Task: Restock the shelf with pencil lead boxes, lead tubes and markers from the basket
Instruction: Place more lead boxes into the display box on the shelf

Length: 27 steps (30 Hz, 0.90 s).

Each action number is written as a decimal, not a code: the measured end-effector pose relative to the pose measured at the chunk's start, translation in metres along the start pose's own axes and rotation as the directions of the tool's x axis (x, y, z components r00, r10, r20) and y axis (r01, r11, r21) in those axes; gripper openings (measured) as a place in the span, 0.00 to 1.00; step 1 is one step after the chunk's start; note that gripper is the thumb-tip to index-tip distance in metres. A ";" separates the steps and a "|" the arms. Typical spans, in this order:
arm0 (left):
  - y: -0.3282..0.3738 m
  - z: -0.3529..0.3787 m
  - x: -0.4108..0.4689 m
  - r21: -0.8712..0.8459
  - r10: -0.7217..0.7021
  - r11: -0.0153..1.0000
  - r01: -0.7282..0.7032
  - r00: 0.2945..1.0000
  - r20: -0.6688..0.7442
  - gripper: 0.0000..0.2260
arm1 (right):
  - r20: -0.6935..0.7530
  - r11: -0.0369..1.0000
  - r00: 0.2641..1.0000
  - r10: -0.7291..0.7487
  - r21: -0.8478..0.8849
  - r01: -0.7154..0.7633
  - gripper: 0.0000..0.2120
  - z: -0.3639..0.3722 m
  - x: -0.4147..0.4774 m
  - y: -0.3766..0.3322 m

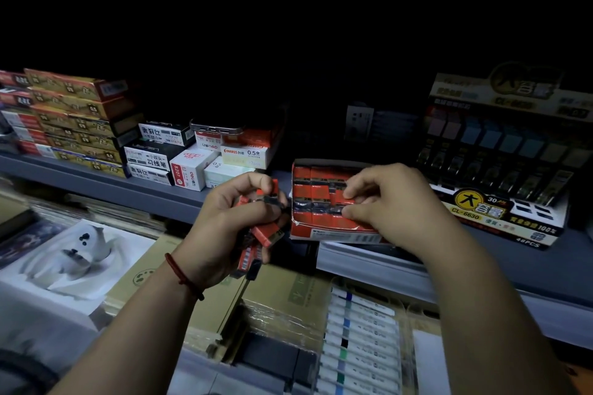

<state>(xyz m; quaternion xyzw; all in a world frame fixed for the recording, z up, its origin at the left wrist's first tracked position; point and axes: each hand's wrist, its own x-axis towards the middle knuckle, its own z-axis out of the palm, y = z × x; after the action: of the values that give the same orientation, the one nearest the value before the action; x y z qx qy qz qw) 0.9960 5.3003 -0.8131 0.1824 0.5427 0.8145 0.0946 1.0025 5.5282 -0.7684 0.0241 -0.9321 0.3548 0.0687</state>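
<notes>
Head view: I note the left hand (224, 228) gripping a bundle of red lead tubes (268, 232), just left of the open red box (324, 231) on the shelf (160, 199). The right hand (394, 205), nearer, pinches a seated tube (337, 197) inside; its rows run left-right.

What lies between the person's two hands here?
Head view: the left part of the open red carton, filled with small red lead boxes, sits between the left hand, gripping a bunch, and the right hand, pinching one.
</notes>
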 end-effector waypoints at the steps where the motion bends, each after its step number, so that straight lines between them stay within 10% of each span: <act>1: -0.001 0.000 0.000 -0.006 0.002 1.000 -0.002 1.000 0.001 0.13 | -0.014 1.000 1.000 -0.017 -0.018 0.017 0.08 0.002 0.001 -0.001; 7: 0.001 -0.003 0.000 -0.014 0.026 1.000 -0.025 0.999 0.044 0.12 | -0.045 0.992 0.993 -0.106 -0.070 0.102 0.11 0.009 0.002 -0.006; 14: 0.009 -0.006 -0.005 0.026 0.000 1.000 -0.004 0.990 0.142 0.16 | 0.192 0.866 0.932 -0.306 0.463 0.189 0.21 0.024 -0.012 -0.040; 27: 0.011 0.004 -0.002 0.065 0.041 0.996 -0.056 0.975 0.217 0.09 | 0.015 0.554 0.998 -0.056 0.832 0.018 0.11 0.032 -0.008 -0.041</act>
<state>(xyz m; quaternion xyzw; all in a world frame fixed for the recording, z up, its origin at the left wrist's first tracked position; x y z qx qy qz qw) 0.9995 5.2986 -0.8023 0.2862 0.5532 0.7721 0.1265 1.0110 5.4764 -0.7663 0.0803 -0.6549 0.7505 0.0381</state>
